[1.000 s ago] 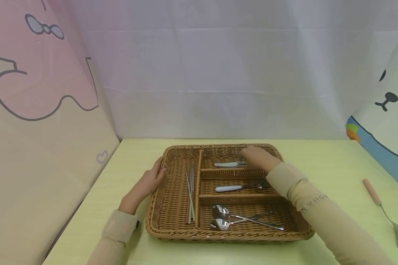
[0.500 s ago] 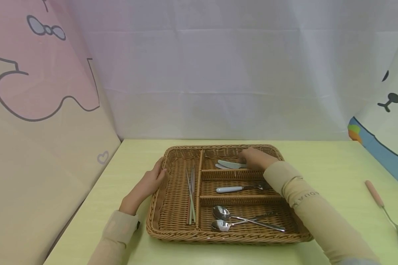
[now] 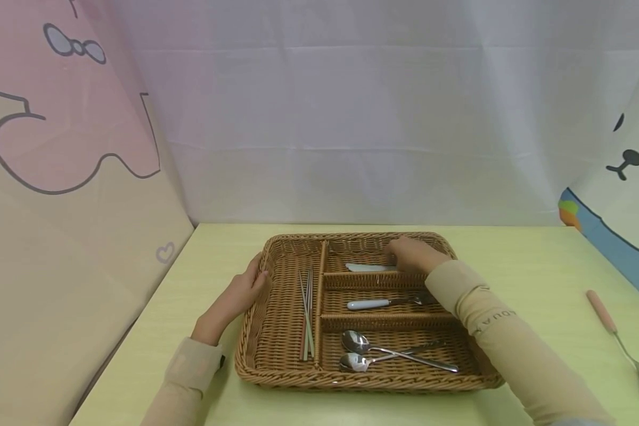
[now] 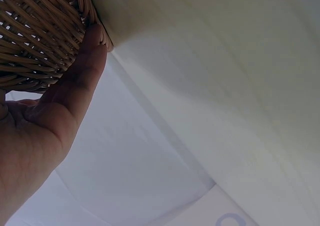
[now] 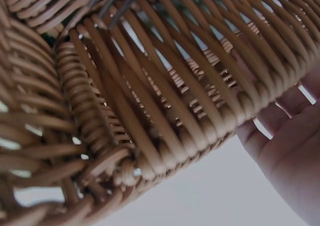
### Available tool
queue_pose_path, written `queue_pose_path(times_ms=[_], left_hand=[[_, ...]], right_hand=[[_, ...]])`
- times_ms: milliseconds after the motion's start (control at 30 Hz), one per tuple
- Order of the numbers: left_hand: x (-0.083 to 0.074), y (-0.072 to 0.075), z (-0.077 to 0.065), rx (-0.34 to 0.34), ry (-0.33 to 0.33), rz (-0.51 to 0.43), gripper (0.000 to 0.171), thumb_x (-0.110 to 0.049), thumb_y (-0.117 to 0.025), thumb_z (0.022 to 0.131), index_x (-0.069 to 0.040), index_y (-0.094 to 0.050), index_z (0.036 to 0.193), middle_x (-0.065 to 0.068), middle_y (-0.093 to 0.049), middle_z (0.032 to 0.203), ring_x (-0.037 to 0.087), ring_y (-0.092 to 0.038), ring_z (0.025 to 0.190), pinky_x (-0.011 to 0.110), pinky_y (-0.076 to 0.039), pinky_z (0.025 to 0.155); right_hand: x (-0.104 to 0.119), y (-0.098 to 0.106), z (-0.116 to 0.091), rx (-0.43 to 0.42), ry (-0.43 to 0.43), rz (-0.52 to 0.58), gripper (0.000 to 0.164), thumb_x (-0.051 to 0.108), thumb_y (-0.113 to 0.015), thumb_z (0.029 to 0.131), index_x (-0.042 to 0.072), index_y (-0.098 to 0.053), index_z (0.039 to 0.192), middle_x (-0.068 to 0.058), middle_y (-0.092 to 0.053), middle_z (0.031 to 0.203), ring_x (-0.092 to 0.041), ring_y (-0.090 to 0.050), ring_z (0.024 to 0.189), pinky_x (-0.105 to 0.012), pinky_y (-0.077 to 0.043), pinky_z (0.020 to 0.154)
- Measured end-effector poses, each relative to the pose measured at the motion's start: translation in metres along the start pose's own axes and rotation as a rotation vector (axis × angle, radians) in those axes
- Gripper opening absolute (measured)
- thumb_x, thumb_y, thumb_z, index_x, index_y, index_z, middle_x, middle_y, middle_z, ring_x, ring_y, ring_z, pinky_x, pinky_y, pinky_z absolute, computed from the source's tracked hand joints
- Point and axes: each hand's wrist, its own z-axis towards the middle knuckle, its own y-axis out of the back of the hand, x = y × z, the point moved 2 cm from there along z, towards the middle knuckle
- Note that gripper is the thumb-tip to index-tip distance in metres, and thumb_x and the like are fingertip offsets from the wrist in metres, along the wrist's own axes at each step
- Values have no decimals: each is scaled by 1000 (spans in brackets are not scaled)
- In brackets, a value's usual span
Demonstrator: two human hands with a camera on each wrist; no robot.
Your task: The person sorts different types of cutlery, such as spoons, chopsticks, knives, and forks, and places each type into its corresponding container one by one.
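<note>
A brown wicker cutlery basket (image 3: 319,377) with compartments stands on the table. My left hand (image 3: 241,296) grips its left side, thumb over the rim and the other fingers outside. In the left wrist view those fingers (image 4: 92,61) lie against the outer weave. My right hand (image 3: 412,254) reaches down into the back right compartment and holds a knife by its handle end; the blade (image 3: 370,267) points left, low in the compartment. Its fingertips are hidden. In the right wrist view the right hand (image 5: 295,136) shows partly behind the woven wall.
Chopsticks (image 3: 306,319) lie in the long left compartment. A white-handled fork (image 3: 370,304) is in the middle one, and two crossed spoons (image 3: 355,342) occupy the front one. Right of the basket, a pink-handled utensil (image 3: 600,310) lies on the table (image 3: 532,266).
Half a second ago one knife blade was tilted above another; now they overlap low in the compartment. My right hand barely shifted, and the left hand stayed on the basket.
</note>
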Motion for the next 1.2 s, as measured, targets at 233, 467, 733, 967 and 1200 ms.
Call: queue_pose_path(times_ms=[233, 467, 733, 967, 1200], left_hand=[[0, 1, 0, 6, -13, -6, 59, -29, -29, 101, -2, -3, 147, 34, -50, 121, 15, -55, 55, 30, -46, 60], [0, 1, 0, 8, -5, -4, 59, -29, -30, 101, -4, -2, 147, 32, -55, 113, 14, -53, 51, 29, -45, 56], [0, 2, -1, 14, 5, 6, 60, -31, -29, 101, -4, -1, 147, 23, -60, 90, 14, -46, 43, 29, -43, 52], [0, 2, 0, 18, 3, 4, 60, -30, -29, 101, -3, -2, 147, 21, -59, 86, 13, -43, 42, 30, -42, 51], [-1, 2, 0, 20, 1, 13, 59, -28, -29, 101, -3, -1, 147, 11, -54, 73, 14, -42, 41, 29, -42, 52]], right_hand=[[1, 10, -10, -110, 30, -71, 24, -4, -59, 79, 5, -67, 100, -11, -66, 96, -25, -62, 83, -38, -52, 71], [-5, 23, -24, -186, 1, -72, 24, -3, -52, 83, 4, -65, 102, -12, -66, 96, -25, -61, 78, -40, -51, 67], [-22, 36, -47, -295, -18, -65, 24, -3, -48, 82, 0, -65, 98, -15, -66, 95, -30, -62, 85, -45, -49, 73], [-43, 43, -65, -297, -84, -7, 20, 4, -55, 84, -1, -63, 101, -15, -65, 91, -25, -59, 76, -41, -48, 63], [-66, 43, -85, -332, -157, 35, 26, 3, -52, 83, -7, -61, 105, -17, -60, 83, -20, -52, 66, -34, -42, 54]])
